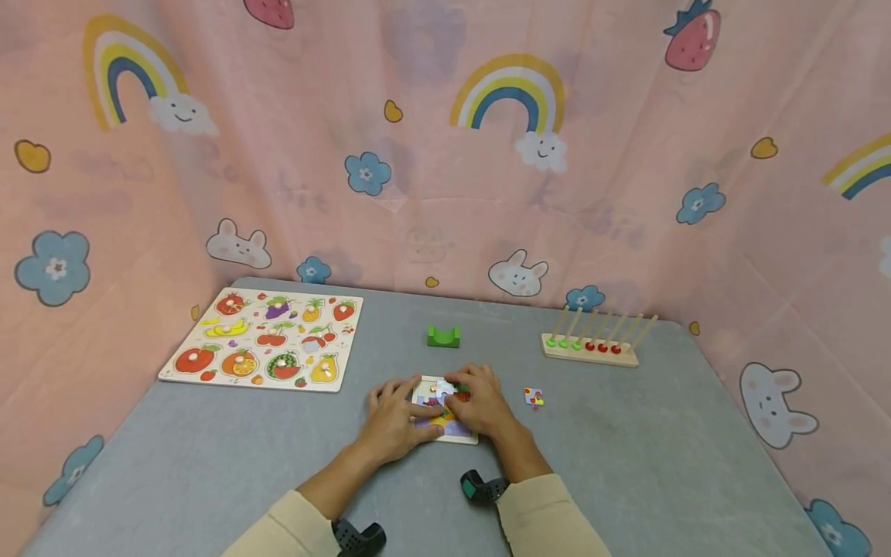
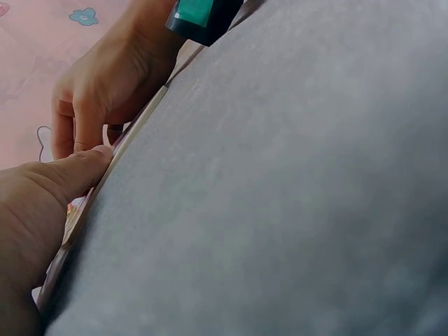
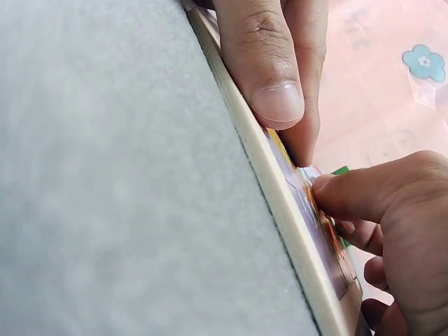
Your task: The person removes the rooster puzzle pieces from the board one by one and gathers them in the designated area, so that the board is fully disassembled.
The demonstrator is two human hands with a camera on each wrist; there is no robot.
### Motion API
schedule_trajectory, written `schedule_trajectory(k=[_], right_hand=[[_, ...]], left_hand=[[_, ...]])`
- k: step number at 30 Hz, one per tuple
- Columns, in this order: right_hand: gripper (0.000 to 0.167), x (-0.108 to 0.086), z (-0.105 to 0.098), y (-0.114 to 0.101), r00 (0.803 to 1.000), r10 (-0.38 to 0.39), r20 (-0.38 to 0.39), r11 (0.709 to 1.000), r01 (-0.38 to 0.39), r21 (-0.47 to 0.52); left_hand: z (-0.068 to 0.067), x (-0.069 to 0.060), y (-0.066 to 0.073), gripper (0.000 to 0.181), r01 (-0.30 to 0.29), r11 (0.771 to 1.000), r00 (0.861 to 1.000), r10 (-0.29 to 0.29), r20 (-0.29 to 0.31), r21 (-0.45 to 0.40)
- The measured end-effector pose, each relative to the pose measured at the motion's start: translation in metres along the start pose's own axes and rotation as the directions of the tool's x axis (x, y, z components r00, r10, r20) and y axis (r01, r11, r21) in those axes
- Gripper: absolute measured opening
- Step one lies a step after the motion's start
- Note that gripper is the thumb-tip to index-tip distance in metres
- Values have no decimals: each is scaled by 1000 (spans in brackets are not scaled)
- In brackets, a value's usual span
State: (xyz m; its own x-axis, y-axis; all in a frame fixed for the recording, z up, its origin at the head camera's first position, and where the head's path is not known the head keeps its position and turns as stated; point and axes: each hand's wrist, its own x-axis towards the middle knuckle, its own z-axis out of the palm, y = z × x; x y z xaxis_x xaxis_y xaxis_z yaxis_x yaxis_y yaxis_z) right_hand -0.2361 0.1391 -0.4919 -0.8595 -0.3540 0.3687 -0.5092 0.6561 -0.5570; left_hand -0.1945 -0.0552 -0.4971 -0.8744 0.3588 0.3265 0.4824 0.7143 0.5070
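A small wooden jigsaw puzzle (image 1: 455,430) with a pale border lies flat in front of me, partly covered by both hands. My left hand (image 1: 391,424) rests along its left side, with thumb and index finger stretched onto the picture. My right hand (image 1: 486,404) comes over the right side with bent fingers. Its thumb and index finger are at a whitish puzzle piece (image 1: 444,389), which they seem to pinch. In the right wrist view the right thumb (image 3: 350,190) touches the picture just beside the left fingertips. One loose puzzle piece (image 1: 533,397) lies right of the hand.
A large fruit peg board (image 1: 341,379) lies at the table's back left. Behind the puzzle is a green block (image 1: 443,337) with a hollow top. A wooden counting rack (image 1: 590,354) with green and red beads stands at the back right, near the pink curtain (image 1: 431,224).
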Motion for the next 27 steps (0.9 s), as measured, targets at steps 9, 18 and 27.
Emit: schedule_trajectory(k=[9, 18, 27], right_hand=[[24, 1, -4, -3, 1000, 5, -17, 1000, -5, 21], [25, -2, -35, -14, 999, -37, -4, 995, 37, 87], [28, -11, -71, -12, 992, -110, -63, 989, 115, 95]], left_hand=[[2, 1, -1, 31, 3, 1000, 1000, -3, 3, 7], [2, 1, 0, 30, -1, 1000, 1000, 1, -7, 1], [3, 1, -1, 31, -7, 1000, 1000, 7, -10, 6]])
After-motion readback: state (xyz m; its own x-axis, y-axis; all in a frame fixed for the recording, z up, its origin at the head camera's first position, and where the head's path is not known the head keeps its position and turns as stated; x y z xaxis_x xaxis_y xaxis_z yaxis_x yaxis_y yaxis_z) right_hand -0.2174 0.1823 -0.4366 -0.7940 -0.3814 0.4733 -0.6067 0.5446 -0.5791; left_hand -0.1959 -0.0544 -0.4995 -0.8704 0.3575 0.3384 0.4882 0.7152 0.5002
